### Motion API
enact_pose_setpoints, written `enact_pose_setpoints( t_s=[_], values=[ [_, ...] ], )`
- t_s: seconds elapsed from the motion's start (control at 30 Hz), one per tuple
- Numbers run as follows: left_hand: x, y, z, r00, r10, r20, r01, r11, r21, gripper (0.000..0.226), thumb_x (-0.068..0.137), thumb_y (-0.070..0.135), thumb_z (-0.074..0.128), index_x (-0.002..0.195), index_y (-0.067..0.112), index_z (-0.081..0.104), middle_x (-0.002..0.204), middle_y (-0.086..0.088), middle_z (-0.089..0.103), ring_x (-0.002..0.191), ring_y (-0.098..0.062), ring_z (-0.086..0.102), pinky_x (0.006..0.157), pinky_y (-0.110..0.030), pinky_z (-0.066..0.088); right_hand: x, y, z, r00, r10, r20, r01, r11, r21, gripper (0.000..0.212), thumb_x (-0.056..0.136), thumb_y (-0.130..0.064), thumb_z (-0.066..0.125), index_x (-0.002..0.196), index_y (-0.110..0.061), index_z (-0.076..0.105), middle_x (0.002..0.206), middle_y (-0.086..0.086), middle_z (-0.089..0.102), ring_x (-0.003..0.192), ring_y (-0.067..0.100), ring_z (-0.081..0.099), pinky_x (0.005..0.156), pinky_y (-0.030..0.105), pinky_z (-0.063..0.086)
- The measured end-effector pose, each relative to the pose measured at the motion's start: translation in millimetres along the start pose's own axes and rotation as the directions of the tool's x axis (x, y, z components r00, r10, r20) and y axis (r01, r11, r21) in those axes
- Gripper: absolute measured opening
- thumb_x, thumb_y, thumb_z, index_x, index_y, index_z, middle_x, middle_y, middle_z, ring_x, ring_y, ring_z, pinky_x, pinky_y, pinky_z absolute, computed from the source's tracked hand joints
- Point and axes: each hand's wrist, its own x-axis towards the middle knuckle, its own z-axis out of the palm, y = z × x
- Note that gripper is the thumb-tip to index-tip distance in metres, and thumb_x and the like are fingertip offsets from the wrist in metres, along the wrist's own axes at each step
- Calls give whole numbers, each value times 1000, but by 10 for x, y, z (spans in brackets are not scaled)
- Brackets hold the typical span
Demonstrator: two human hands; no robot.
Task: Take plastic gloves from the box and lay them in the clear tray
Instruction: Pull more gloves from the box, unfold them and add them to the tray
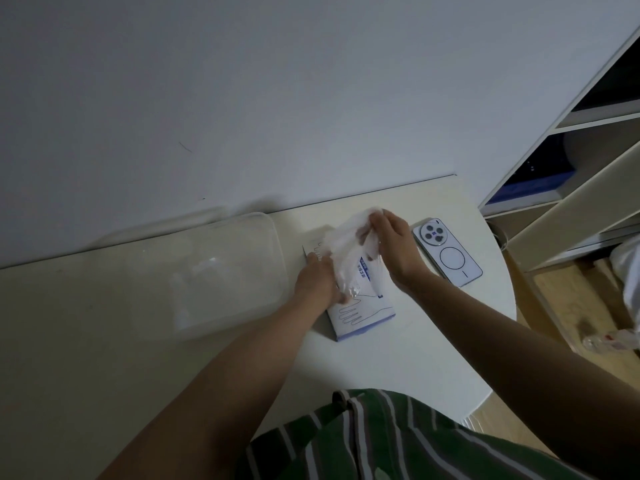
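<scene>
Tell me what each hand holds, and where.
Right hand pinches the glove at its upper end; left hand presses the box, thumb by the glove's lower end.

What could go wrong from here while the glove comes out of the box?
The thin transparent plastic glove bunched in the right hand may drag more gloves out of the white-and-blue cardboard box that the left hand presses down.
The right hand works close to the pale smartphone and might knock it.
The limp glove may crumple in the clear plastic tray.
</scene>
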Motion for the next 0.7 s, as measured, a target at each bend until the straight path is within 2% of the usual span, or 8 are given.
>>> enact_pose_setpoints(
  t_s=[0.1,0.23,0.3,0.37,0.47,0.53,0.63,0.7],
  values=[
    [20,-25,-88,996,-40,77,45,997,-69,98,76,39,77,150,12,18,150,-18,22,131,-31,42,103,-34,40,30,-108,-57,993,99,61,-102,994,40,32,102,-14,31,91,2,56,79,16,65,57,14,53,47,23,41],
    [-14,-45,-258,999,-11,-43,-5,932,-362,46,87,19,62,129,7,49,130,-18,54,112,-29,56,88,-31,46,-73,9,-128,969,241,52,-246,960,130,27,97,-12,33,92,1,56,75,14,70,44,10,45,45,21,37],
    [-73,-11,-356,999,16,-49,-44,754,-656,44,81,14,61,123,1,54,117,-24,60,92,-21,59,77,-27,49,-89,53,-152,961,277,18,-276,946,171,27,94,-11,35,97,3,57,69,12,68,41,10,41,42,21,33],
    [-156,20,-512,990,134,46,-32,524,-851,52,72,18,62,119,-3,55,98,-24,57,84,-21,54,78,-26,48,-78,41,-154,964,267,-11,-259,943,208,24,91,-9,35,90,1,57,66,13,66,40,11,38,41,21,30],
    [-265,-19,-779,977,181,112,64,251,-966,58,78,41,69,120,4,58,97,-8,64,94,-18,61,85,-26,47,-81,-78,-91,972,233,-12,-225,950,216,25,89,-8,34,73,-3,53,60,12,63,40,12,38,41,21,28],
    [-302,-143,-909,990,112,83,67,141,-988,42,88,38,64,113,5,62,98,-8,69,90,-18,66,85,-27,52,-79,-154,1,975,224,-5,-220,962,165,29,91,-10,34,67,-7,51,53,7,59,42,12,39,41,20,29],
    [-357,-432,-971,1000,12,-16,-18,236,-972,6,91,12,63,90,7,65,81,-8,72,72,-18,67,78,-31,56,-79,-234,228,969,244,34,-246,964,102,35,96,-16,37,65,-12,50,47,2,50,45,12,43,46,23,31],
    [-411,-577,-997,991,-75,-110,-83,298,-951,6,92,7,60,88,5,64,65,-5,69,56,-13,65,64,-30,56,-69,-246,382,964,239,113,-245,969,37,42,100,-26,43,62,-11,53,47,4,50,44,13,46,49,23,35]
  ],
)
